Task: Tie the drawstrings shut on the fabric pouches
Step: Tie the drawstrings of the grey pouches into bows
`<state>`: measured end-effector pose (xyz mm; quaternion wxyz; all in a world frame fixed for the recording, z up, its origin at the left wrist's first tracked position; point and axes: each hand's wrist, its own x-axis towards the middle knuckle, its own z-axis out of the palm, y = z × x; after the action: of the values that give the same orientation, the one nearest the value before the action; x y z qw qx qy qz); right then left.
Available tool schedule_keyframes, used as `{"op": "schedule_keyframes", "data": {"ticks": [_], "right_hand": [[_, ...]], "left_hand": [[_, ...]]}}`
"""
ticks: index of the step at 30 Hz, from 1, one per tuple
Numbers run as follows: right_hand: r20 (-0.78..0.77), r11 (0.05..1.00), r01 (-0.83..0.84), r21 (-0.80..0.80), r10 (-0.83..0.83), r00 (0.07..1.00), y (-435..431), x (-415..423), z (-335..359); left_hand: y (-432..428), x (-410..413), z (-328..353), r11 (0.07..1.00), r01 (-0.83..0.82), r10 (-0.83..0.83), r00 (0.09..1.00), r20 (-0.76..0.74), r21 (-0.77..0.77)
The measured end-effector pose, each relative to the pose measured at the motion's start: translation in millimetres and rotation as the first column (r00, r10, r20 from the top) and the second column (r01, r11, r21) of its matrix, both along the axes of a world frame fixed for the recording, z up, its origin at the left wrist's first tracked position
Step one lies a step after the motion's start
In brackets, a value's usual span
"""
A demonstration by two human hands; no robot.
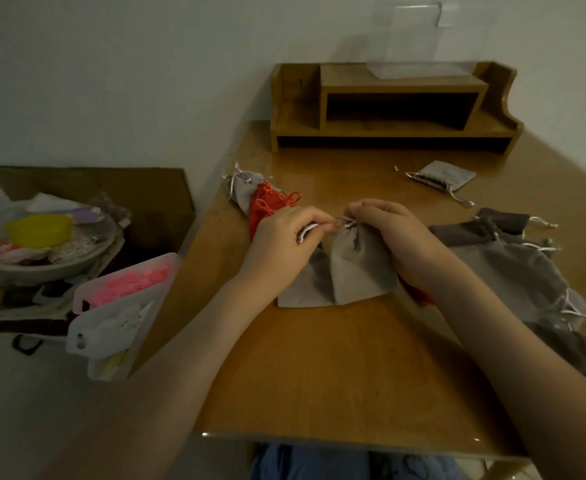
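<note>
One worktop point(319, 368), centre: grey pouch point(357, 268) lies flat, neck gathered. At the neck, left hand point(281, 233) pinches the white drawstring point(306, 232); right hand point(395, 230) pinches it too. Risk: uneven pull slips cord from grip; knot sets loose.

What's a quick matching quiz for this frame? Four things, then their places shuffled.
Things:
1. orange pouch
2. light grey pouch
3. yellow tub
4. wooden shelf

Places:
A. back of the desk, by the wall
B. off the desk, in the cardboard box
C. between the left hand and right hand, which pinch its cords
D. near the desk's left edge, just beyond the left hand

Pairs: 1-D, 2-C, 3-B, 4-A
</note>
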<state>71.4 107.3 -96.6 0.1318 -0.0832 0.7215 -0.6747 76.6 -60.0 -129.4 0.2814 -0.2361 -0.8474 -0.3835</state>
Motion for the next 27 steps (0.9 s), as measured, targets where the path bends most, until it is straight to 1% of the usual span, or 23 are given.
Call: {"op": "schedule_keyframes", "data": {"ticks": [3, 5, 7, 9, 11, 13, 15, 17, 20, 23, 25, 26, 27], "right_hand": [[-0.025, 0.999, -0.017, 0.04, 0.018, 1.0, -4.4, 1.0, -2.7], [-0.047, 0.996, -0.02, 0.086, 0.025, 0.999, -5.9, 1.4, -3.5], [-0.046, 0.995, -0.021, 0.095, 0.025, 0.999, -6.2, 1.6, -4.1], [-0.021, 0.997, -0.011, 0.077, 0.012, 1.0, -6.1, 1.9, -4.7], [0.022, 0.997, -0.037, 0.069, 0.036, 0.999, -5.7, 1.8, -5.0], [0.064, 0.987, -0.121, 0.102, 0.115, 0.991, -5.2, 2.2, -4.5], [0.081, 0.968, -0.187, 0.169, 0.176, 0.981, -5.3, 2.9, -5.0], [0.07, 0.965, -0.175, 0.194, 0.164, 0.984, -6.7, 2.9, -7.3], [-0.015, 0.989, -0.09, 0.119, 0.092, 0.996, -7.7, 3.8, -8.9], [-0.063, 0.999, -0.01, 0.032, 0.012, 0.998, -4.4, 1.7, -8.7], [-0.041, 0.998, 0.052, -0.024, -0.053, 0.998, -0.9, -1.2, -9.4], [0.006, 0.991, 0.089, -0.1, -0.089, 0.996, 1.2, -2.9, -9.4], [0.074, 0.969, 0.129, -0.209, -0.116, 0.991, 3.4, -4.3, -8.8]], "left_hand": [[-2.0, 0.1, -1.3, 0.996, -0.066, 0.066, 0.998, 0.006, -0.056], [-1.9, 1.5, -1.2, 0.992, -0.097, 0.101, 0.994, 0.044, -0.086], [-1.3, 3.1, -0.3, 0.991, -0.121, 0.126, 0.989, 0.075, -0.062], [-1.3, 3.8, 0.1, 0.992, -0.119, 0.122, 0.989, 0.08, -0.035], [-1.3, 4.6, 0.1, 0.993, -0.112, 0.114, 0.991, 0.072, -0.026], [-1.1, 3.8, -1.3, 0.99, -0.129, 0.13, 0.991, 0.015, -0.058], [-0.1, 2.5, -2.7, 0.982, -0.153, 0.145, 0.987, -0.075, -0.112], [0.1, 0.6, -4.1, 0.979, -0.154, 0.135, 0.981, -0.143, -0.134], [-1.5, -2.2, -4.8, 0.982, -0.143, 0.122, 0.98, -0.16, -0.126], [-1.5, -0.7, -5.8, 0.981, -0.135, 0.121, 0.987, -0.106, -0.139], [-2.1, -0.1, -5.3, 0.982, -0.152, 0.15, 0.988, -0.028, -0.116], [-2.8, -0.4, -5.2, 0.98, -0.168, 0.169, 0.986, 0.001, -0.105], [-3.7, -0.5, -5.0, 0.978, -0.182, 0.184, 0.983, 0.015, -0.1]]}}
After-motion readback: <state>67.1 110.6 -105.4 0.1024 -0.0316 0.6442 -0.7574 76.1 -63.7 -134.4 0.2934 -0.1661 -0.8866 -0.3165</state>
